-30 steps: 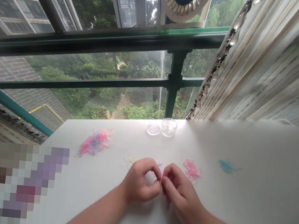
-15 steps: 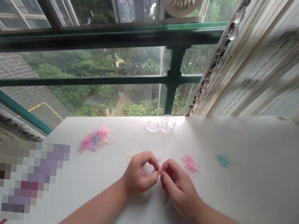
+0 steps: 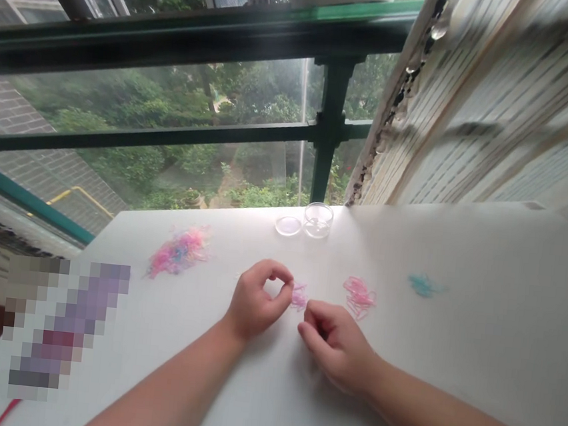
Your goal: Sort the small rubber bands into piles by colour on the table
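On the white table [image 3: 454, 323] my left hand [image 3: 255, 301] is curled with thumb and forefinger pinched into a ring, just left of a small purple-pink heap of tiny elastic bands [image 3: 299, 296]. My right hand [image 3: 334, 342] rests just right of that heap, fingers curled in a loose pinch; what it holds, if anything, is too small to make out. A pink heap of bands [image 3: 359, 296] lies past my right hand. A larger mixed pink and blue heap [image 3: 178, 258] lies to the left. A teal heap [image 3: 422, 285] lies at the right.
A clear round jar [image 3: 318, 220] and its lid [image 3: 288, 225] stand at the table's far edge by the window. A green railing [image 3: 329, 130] runs behind. A striped curtain [image 3: 500, 106] hangs at the right. A blurred patch covers the table's left part.
My two hands were pinched together at the fingertips; now they have come apart, the left staying by the purple-pink heap, the right drawn slightly back. The view has tilted downward.
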Motion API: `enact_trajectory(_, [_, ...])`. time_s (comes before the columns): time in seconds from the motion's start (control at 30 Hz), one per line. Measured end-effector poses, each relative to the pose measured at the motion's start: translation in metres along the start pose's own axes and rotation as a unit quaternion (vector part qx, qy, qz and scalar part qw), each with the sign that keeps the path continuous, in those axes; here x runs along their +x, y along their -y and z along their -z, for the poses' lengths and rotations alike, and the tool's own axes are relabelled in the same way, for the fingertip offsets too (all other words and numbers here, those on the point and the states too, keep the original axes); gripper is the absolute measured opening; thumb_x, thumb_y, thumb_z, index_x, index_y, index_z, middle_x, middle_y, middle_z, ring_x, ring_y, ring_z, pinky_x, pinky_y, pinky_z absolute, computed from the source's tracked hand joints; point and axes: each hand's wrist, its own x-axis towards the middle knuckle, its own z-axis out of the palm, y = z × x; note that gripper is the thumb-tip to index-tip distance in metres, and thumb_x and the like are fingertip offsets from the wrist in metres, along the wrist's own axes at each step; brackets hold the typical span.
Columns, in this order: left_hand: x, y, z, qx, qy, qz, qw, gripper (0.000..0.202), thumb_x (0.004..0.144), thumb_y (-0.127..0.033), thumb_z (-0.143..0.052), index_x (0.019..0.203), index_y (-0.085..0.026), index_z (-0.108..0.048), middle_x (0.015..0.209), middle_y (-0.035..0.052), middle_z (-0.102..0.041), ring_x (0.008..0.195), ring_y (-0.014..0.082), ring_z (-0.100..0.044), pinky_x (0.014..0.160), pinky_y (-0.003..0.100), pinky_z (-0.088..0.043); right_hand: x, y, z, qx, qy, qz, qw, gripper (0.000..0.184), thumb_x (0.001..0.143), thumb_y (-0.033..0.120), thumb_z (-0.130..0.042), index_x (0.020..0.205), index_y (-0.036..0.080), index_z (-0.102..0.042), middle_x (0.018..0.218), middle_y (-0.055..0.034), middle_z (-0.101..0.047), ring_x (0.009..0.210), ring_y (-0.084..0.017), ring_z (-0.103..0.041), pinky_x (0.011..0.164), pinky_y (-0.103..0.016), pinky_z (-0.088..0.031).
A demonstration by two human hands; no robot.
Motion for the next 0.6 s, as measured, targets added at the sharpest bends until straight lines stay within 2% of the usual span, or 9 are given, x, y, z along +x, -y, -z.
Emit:
enact_trajectory(0.1, [0.0009,-0.0020,-0.0001,0.032,0.026,-0.016,0.999,0.008,0.073,-0.012,-0.054,0.076,-0.018,-0.059,0.075,0.0015,-0.062,0.074,0.0142,-0.056,0.071,0.027,-0.045,-0.0014,0.0013,0.0010,-0.041,0.088,0.040,0.994,0.036,0.074,0.015,-0.047,0.050,0.018,-0.020,0.048,0.0059,-0.019,0.047,-0.007,-0.019,0.047,-0.024,-0.018])
enact_trajectory(0.2, [0.0014,-0.0045,-0.0004,0.056,0.058,-0.035,0.996,0.009,0.073,-0.012,-0.053,0.076,-0.018,-0.060,0.076,0.0022,-0.063,0.077,0.0156,-0.057,0.074,0.029,-0.045,-0.0026,0.0033,0.0009,-0.074,0.138,0.069,0.985,0.035,0.069,0.014,-0.048,0.047,0.018,-0.021,0.046,0.0059,-0.018,0.047,-0.008,-0.017,0.047,-0.025,-0.019])
enact_trajectory(0.33, [0.0021,-0.0045,-0.0010,0.089,0.091,-0.031,0.991,0.011,0.073,-0.011,-0.053,0.077,-0.018,-0.061,0.078,0.0026,-0.064,0.079,0.0171,-0.056,0.077,0.031,-0.045,-0.0031,0.0052,0.0006,-0.104,0.147,0.069,0.981,0.035,0.067,0.014,-0.048,0.046,0.018,-0.021,0.045,0.0057,-0.018,0.047,-0.008,-0.017,0.048,-0.026,-0.020])
enact_trajectory(0.6, [0.0020,-0.0024,-0.0016,0.118,0.109,-0.024,0.987,0.012,0.073,-0.013,-0.054,0.079,-0.019,-0.062,0.080,0.0023,-0.064,0.081,0.0182,-0.056,0.079,0.033,-0.043,-0.0029,0.0040,0.0004,-0.128,0.154,0.059,0.978,0.035,0.069,0.015,-0.047,0.048,0.018,-0.020,0.046,0.0058,-0.018,0.047,-0.008,-0.017,0.050,-0.026,-0.022])
